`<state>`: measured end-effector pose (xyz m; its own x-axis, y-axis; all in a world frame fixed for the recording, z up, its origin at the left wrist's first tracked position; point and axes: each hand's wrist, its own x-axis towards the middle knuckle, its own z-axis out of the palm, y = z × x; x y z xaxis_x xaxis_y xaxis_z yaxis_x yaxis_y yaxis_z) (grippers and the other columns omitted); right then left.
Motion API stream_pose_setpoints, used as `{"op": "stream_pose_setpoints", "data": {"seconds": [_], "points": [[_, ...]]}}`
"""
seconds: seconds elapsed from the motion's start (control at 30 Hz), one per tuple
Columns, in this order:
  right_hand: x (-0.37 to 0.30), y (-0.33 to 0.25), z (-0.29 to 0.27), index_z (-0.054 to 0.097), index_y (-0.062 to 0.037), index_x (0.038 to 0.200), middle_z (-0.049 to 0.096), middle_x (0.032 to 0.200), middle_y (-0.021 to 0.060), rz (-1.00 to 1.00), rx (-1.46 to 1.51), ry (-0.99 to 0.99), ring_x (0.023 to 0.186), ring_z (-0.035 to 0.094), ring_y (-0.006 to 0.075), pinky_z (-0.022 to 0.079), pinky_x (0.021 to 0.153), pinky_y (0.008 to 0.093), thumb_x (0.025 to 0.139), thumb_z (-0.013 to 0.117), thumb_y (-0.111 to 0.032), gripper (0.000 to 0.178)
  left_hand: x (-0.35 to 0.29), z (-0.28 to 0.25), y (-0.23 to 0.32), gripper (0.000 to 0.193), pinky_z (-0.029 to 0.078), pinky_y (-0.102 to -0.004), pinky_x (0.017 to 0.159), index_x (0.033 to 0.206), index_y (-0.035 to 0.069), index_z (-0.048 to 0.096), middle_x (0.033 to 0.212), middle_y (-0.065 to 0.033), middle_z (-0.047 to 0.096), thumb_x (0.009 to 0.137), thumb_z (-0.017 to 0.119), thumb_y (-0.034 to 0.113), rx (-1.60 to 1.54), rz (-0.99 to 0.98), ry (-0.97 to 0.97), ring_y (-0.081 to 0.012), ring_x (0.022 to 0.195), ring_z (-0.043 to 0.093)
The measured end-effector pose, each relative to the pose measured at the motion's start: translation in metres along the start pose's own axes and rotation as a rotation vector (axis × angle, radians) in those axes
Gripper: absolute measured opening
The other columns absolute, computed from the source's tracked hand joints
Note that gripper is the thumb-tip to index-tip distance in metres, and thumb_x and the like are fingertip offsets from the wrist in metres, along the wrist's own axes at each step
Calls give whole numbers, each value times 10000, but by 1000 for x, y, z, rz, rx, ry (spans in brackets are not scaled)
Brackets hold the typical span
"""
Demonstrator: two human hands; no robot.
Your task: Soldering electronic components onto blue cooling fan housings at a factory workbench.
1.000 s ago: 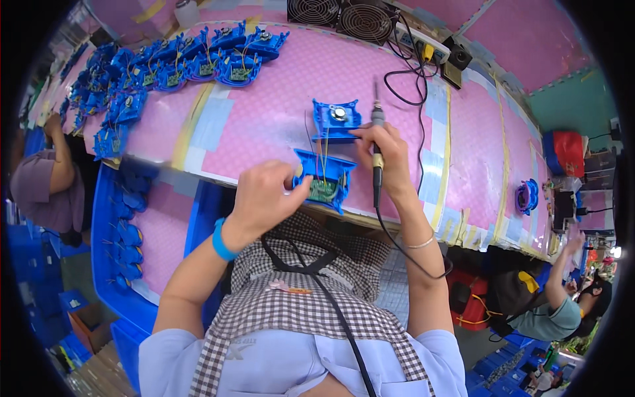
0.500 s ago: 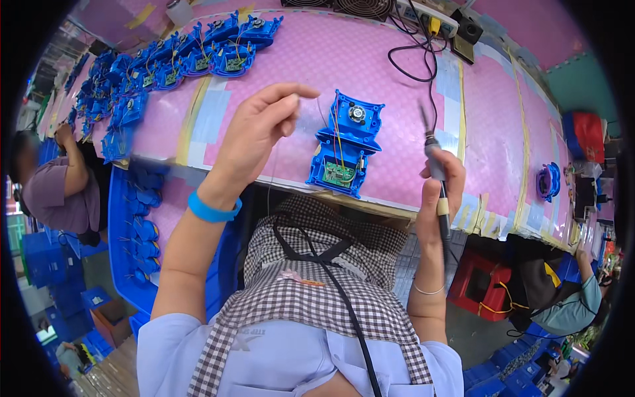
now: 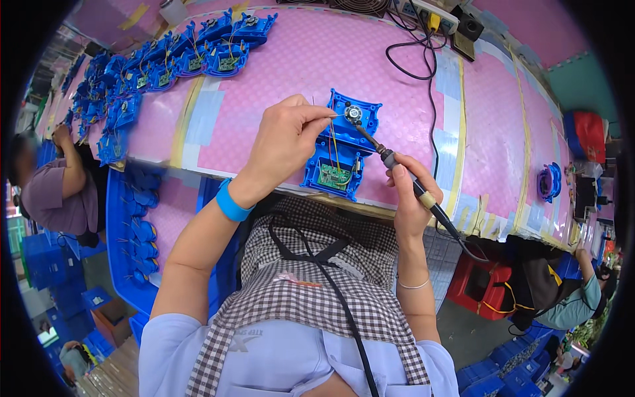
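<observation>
An opened blue plastic housing (image 3: pixel 372 135) lies in front of me at the table's near edge. Its far half carries a small round speaker (image 3: pixel 353 114); in the near half sits a green circuit board (image 3: pixel 333 176), with thin coloured wires running between the halves. My left hand (image 3: pixel 286 137) is closed in a pinch on a thin solder wire (image 3: pixel 335 116), whose end points at the speaker. Gripped in my right hand (image 3: pixel 413 192) is a soldering iron (image 3: pixel 389 158), its tip at the speaker's near edge. Whether tip and solder touch is too small to tell.
Rows of similar blue housings (image 3: pixel 227 61) line the table's far left. A blue bin (image 3: pixel 119 264) with blue parts stands at my left. Black cables (image 3: pixel 433 99) run from a power strip (image 3: pixel 430 16) at the back. A person (image 3: pixel 59 188) works at far left.
Both hands have moved in over the speaker: the left to the right with the solder wire, the right to the left with the soldering iron, its tip now down at the speaker.
</observation>
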<state>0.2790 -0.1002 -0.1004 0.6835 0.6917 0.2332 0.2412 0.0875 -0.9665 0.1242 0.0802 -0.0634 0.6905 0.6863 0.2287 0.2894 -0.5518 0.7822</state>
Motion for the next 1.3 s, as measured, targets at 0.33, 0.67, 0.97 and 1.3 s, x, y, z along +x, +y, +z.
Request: {"op": "stream_pose_setpoints", "data": {"seconds": [0.33, 0.67, 0.97, 1.3], "points": [[1, -4, 2, 712, 25, 1068, 717, 896, 102, 71, 80, 30, 732, 666, 113, 506, 640, 215, 889, 687, -52, 196, 3, 1, 3, 209, 399, -225, 572, 1078, 2, 722, 719, 8, 578, 883, 682, 65, -397, -247, -45, -50, 659, 522], [1, -9, 1, 715, 22, 1061, 706, 858, 76, 58, 28, 10, 700, 627, 89, 467, 613, 211, 886, 698, -68, 198, 7, 11, 4, 107, 418, -267, 517, 899, -4, 750, 707, -57, 606, 803, 717, 31, -11, 62, 61, -103, 575, 555], [1, -11, 3, 720, 21, 1049, 696, 838, 65, 23, -29, 12, 689, 592, 72, 437, 598, 215, 865, 714, -68, 204, 11, 14, 3, 103, 437, -286, 526, 897, -1, 747, 710, -69, 610, 813, 704, 41, 41, 69, 31, -134, 577, 569], [-2, -13, 5, 713, 34, 1037, 714, 839, 92, -75, -79, -22, 680, 641, 99, 474, 593, 223, 852, 717, -35, 197, 13, 16, 7, 98, 486, -422, 631, 847, 2, 728, 761, -133, 617, 794, 664, 53, 66, 109, 41, -307, 688, 615]]}}
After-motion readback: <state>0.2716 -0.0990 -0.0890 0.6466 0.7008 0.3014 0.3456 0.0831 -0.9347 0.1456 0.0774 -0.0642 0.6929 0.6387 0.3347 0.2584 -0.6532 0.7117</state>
